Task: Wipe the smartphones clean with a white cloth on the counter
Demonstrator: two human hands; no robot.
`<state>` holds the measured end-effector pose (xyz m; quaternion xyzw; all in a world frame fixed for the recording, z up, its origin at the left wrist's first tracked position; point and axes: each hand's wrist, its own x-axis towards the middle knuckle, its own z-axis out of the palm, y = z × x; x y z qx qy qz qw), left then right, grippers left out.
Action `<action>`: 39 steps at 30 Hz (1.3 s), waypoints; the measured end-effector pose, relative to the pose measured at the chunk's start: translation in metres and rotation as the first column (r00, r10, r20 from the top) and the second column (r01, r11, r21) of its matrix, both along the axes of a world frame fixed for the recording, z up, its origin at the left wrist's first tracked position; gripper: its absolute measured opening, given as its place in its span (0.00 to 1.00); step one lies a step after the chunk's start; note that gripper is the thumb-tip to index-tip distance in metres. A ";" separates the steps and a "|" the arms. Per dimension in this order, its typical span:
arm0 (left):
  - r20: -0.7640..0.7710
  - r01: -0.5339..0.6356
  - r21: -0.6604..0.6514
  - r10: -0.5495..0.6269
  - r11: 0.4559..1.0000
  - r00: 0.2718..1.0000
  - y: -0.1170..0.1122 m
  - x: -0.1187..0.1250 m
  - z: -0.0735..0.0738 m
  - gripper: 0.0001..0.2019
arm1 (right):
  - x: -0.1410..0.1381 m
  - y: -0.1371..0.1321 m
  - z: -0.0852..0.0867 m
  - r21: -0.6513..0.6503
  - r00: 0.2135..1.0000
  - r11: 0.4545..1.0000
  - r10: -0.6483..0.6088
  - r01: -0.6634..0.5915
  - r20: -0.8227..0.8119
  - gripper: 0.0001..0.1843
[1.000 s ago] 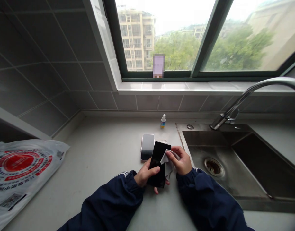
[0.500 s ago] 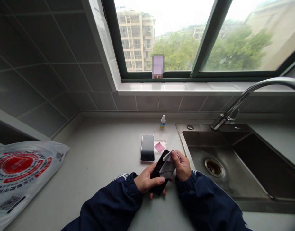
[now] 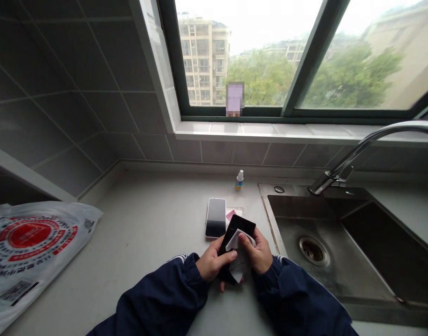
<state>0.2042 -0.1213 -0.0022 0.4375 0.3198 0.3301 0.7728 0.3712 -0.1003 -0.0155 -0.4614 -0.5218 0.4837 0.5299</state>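
Note:
My left hand grips a black smartphone by its lower part, and the phone's dark face points up. My right hand pinches a white cloth and presses it against that face. The cloth hides the phone's middle, and my fingers hide its lower end. Behind my hands, a second smartphone lies flat on the counter. Beside it is a clear plastic sheet with a pink slip on it, partly hidden by the black phone. A small dropper bottle stands farther back.
A stainless steel sink with a drain and a curved faucet lies to the right. A printed white plastic bag lies on the counter at left. Tiled walls and a window sill border the back.
The black phone has swung from a tilted pose to a more upright one, with its top end showing above the cloth. The cloth has shifted lower on the phone, and the view has moved slightly.

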 end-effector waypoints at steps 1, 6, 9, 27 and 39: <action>0.009 -0.009 -0.020 0.009 1.000 1.000 0.000 0.001 -0.001 0.29 | 0.001 0.000 -0.002 0.016 1.000 1.000 -0.005 0.005 0.002 0.25; 0.022 -0.100 -0.069 0.101 0.993 0.995 0.002 0.004 -0.001 0.27 | 0.011 0.004 -0.006 0.173 0.972 0.969 -0.200 0.178 0.119 0.27; 0.022 -0.143 -0.060 0.144 0.988 0.989 0.003 0.004 0.001 0.28 | 0.013 0.002 0.000 0.293 0.934 0.935 -0.272 0.199 0.231 0.27; 0.230 -0.134 -0.150 0.166 0.980 0.959 0.011 -0.007 -0.008 0.29 | 0.005 -0.008 0.012 0.363 0.911 0.931 -0.110 -0.046 0.398 0.03; 0.259 -0.242 -0.182 0.284 0.953 0.923 0.015 -0.005 0.000 0.30 | 0.002 -0.009 0.008 0.325 0.948 0.933 -0.235 0.157 0.217 0.10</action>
